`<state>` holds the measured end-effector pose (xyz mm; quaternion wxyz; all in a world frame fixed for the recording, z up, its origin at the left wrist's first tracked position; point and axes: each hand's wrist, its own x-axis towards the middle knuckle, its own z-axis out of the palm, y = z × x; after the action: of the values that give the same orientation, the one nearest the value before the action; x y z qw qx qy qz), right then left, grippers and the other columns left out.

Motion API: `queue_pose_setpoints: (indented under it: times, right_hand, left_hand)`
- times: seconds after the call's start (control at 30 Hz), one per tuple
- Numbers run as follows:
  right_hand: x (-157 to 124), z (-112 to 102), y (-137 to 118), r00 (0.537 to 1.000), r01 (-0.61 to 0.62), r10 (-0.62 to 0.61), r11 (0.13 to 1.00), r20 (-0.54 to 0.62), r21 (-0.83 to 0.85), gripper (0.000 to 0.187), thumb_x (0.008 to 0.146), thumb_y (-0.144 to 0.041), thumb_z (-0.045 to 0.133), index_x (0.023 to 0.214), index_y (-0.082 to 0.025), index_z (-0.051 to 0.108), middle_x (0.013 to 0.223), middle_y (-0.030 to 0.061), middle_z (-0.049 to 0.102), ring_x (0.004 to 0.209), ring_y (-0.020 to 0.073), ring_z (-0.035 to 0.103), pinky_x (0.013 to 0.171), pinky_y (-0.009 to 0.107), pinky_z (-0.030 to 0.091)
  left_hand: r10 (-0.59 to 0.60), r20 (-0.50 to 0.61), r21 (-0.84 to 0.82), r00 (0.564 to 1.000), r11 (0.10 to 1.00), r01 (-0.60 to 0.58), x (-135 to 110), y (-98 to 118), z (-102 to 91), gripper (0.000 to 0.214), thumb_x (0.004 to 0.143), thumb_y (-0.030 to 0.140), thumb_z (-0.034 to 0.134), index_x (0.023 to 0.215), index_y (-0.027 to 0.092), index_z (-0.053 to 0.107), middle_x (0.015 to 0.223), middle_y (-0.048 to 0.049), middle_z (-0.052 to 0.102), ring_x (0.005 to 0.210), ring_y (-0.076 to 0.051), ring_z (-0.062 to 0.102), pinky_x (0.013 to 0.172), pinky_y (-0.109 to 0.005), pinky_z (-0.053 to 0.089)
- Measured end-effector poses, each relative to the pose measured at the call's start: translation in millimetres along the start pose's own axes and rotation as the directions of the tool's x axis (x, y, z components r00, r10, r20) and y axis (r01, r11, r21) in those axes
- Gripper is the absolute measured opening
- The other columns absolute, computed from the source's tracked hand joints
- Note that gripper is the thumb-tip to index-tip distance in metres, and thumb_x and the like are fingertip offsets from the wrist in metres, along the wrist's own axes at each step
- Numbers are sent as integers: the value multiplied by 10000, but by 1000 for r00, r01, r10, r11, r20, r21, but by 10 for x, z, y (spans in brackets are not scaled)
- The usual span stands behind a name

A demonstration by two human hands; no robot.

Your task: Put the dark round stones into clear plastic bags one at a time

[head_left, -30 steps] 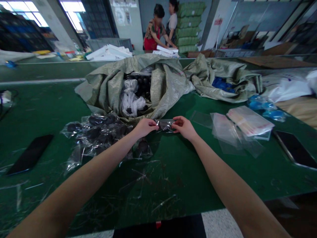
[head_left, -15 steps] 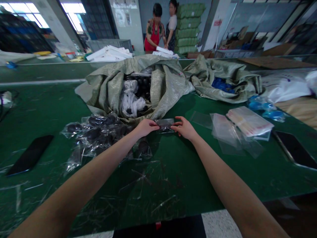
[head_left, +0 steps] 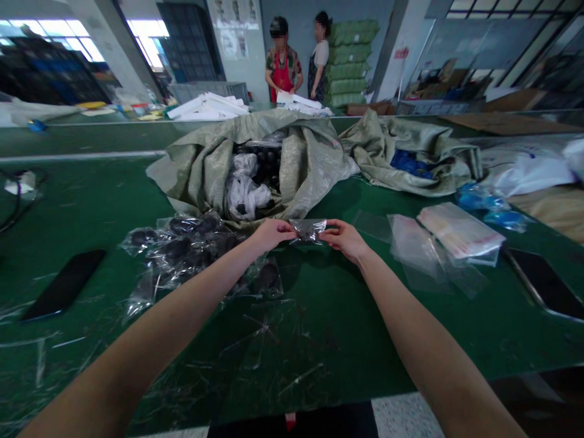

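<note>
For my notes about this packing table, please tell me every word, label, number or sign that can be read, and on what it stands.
No text here can be read.
Red sign on the white pillar: too small to read.
Posters on the back wall: too small to read.
Red print on the stack of clear plastic bags: too blurred to read.

daylight comes through tall windows (head_left: 146,41) beside a pale wall (head_left: 241,68) hung with papers (head_left: 235,42)
</note>
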<state>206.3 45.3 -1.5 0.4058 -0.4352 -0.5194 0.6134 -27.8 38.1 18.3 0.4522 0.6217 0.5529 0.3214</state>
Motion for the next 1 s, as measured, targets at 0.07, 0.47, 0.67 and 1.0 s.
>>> queue_pose_setpoints:
  times: [0.07, 0.47, 0.67, 1.0]
  right_hand:
    - [-14, 18, -11, 1000, 24, -24, 1000, -11, 18, 514, 590, -244, 841, 1046, -190, 611, 714, -18, 684, 487, 53, 492, 379, 146, 267]
    - [-72, 51, -31, 996, 18, -13, 998, -84, 56, 466, 669, -352, 798, 1071, -202, 619, 1045, 80, 700, 695, 103, 615, 459, 160, 414]
    - [-19, 108, 12, 997, 47, -46, 999, -65, 12, 419, 714, -403, 747, 1049, -189, 616, 959, 67, 700, 661, 104, 609, 454, 173, 402]
    - [-9, 55, 107, 939, 235, -323, 854, -121, -464, 281, 845, -443, 575, 899, -175, 640, 718, 14, 624, 650, 149, 580, 615, 285, 453]
  left_hand:
    - [16, 3, 22, 1000, 1000, -16, -33, 56, -29, 150, 702, 276, 727, 756, 140, 695, 648, 5, 660, 555, -91, 522, 544, -217, 392]
    - [336, -303, 892, 892, 429, 142, -1344, 319, -1086, 304, 899, 337, 455, 1027, 198, 693, 1107, -91, 698, 871, -250, 671, 742, -337, 486]
    - [215, -223, 957, 951, 231, 172, -1559, 378, -1163, 382, 877, 480, 477, 1030, 216, 706, 1047, -86, 725, 819, -278, 688, 692, -355, 506]
    - [225, -187, 914, 956, 397, 86, 632, 800, -1019, 351, 858, 277, 458, 1056, 153, 720, 1076, -126, 718, 1006, -253, 656, 898, -328, 483]
